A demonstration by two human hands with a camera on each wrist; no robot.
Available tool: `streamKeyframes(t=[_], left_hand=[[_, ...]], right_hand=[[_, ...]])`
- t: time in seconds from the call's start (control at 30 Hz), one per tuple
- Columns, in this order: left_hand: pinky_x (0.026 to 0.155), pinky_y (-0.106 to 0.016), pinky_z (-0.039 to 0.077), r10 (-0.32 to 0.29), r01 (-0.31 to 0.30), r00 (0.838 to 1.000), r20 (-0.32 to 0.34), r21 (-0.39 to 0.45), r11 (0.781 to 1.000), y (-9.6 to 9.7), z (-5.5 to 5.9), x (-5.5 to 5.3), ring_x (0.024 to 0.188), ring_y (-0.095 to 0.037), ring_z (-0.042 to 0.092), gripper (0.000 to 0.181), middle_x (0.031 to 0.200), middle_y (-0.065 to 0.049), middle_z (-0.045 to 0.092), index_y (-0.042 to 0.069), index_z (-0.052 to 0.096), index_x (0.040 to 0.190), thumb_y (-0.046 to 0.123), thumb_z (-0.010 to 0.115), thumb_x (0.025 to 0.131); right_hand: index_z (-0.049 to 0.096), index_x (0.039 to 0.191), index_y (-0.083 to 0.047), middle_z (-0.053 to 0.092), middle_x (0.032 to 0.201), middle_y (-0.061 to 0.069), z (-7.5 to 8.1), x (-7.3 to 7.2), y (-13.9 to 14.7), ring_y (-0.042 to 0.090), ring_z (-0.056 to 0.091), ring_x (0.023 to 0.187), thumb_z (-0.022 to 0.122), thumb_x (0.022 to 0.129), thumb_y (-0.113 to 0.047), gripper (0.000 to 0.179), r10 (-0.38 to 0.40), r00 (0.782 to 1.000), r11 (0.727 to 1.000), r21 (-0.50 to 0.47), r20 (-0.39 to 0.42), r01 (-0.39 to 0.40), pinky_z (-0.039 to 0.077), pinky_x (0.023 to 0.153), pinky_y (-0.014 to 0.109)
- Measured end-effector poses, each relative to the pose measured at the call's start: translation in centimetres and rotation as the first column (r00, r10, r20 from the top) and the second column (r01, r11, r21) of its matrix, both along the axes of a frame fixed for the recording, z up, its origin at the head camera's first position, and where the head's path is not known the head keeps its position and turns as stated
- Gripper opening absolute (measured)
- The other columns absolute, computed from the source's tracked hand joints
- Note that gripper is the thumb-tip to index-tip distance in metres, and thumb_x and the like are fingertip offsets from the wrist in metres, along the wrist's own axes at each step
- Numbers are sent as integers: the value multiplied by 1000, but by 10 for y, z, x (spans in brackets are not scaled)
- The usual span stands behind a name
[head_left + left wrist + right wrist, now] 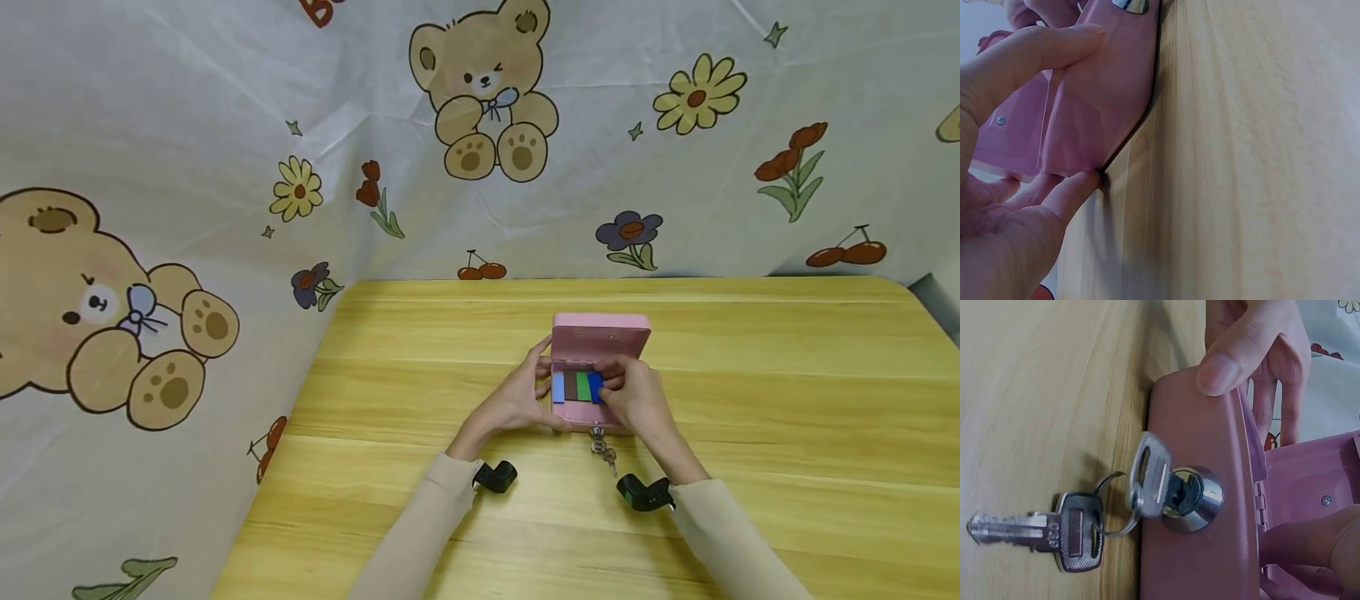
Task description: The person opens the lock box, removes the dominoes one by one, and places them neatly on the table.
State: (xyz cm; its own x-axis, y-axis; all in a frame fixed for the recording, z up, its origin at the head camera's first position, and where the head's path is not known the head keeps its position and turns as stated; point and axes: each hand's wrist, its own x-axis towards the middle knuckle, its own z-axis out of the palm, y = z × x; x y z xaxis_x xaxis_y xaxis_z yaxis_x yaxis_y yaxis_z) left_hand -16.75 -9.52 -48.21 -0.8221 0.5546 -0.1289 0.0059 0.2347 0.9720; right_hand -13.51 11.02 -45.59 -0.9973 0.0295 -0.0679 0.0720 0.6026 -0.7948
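Note:
A pink metal cash box (579, 412) stands on the table with its lid (600, 343) raised at the back. My left hand (517, 400) grips the box's left side, thumb on the front wall and fingers against the side, as the left wrist view shows. My right hand (637, 396) reaches inside and pinches a slightly tilted dark blue block (596, 387); its fingertips are partly hidden. Left of that block, green (583, 387), brown (571, 387) and light blue (558, 388) blocks lie side by side. One key (1154, 472) sits in the front lock (1204, 503).
A second key (1075, 532) hangs from the ring (1124, 530) in front of the box. The wooden table (420, 333) meets a printed cloth (585, 150) at its back and left. Black wrist cameras (498, 477) are worn at both sleeves.

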Motion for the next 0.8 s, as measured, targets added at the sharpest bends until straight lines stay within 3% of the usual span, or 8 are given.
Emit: streamKeyframes(t=[0.17,0.23,0.37,0.43,0.53,0.67,0.8], left_hand=[[117,-23,43,-1,1,1000,1,-10,1000,1,-1,0,145,-26,42,141,155,-10,41,22,3,169,-10,94,67],[117,-24,43,-1,1,1000,-2,-11,1000,1,-1,0,145,-26,41,142,155,-10,41,22,3,169,-11,94,66],[118,-26,42,-3,3,1000,-8,-5,1000,0,1,-2,146,-27,40,142,156,-10,40,23,3,169,-12,94,66],[119,-27,41,-4,4,1000,-6,0,1000,0,2,-3,146,-28,39,142,156,-10,40,23,3,169,-12,94,66],[120,-28,41,-3,3,1000,-3,-8,1000,0,2,-2,147,-29,38,142,157,-11,39,23,2,169,-11,94,66],[120,-29,41,-3,3,1000,3,-15,1000,-1,1,-1,148,-29,38,141,159,-11,37,23,2,169,-10,94,68],[119,-28,42,-9,9,1000,0,-23,1000,1,0,0,148,-29,38,140,159,-12,37,22,2,169,-9,94,68]], right_hand=[[70,117,13,73,105,29,3,2,7,35,74,91,71,88,13,29,18,999,998,-54,31,-16,67,76,36],[68,121,15,72,108,30,8,5,13,32,74,92,72,90,11,31,32,998,991,-128,55,-25,67,76,31],[59,133,18,72,117,26,20,15,35,16,74,92,70,94,7,42,59,992,943,-332,110,-20,65,78,22],[55,137,19,75,114,17,23,20,52,8,73,91,70,96,6,46,63,990,906,-424,128,-3,64,81,20],[52,139,20,77,104,-4,20,25,82,2,72,88,70,96,3,49,45,990,876,-482,135,26,64,80,19],[48,141,22,73,97,-16,9,30,119,1,72,86,69,98,1,52,9,985,885,-461,173,73,65,80,23],[48,140,23,76,100,-8,-1,34,140,0,71,84,69,99,0,52,-21,978,917,-385,209,102,65,77,23]])
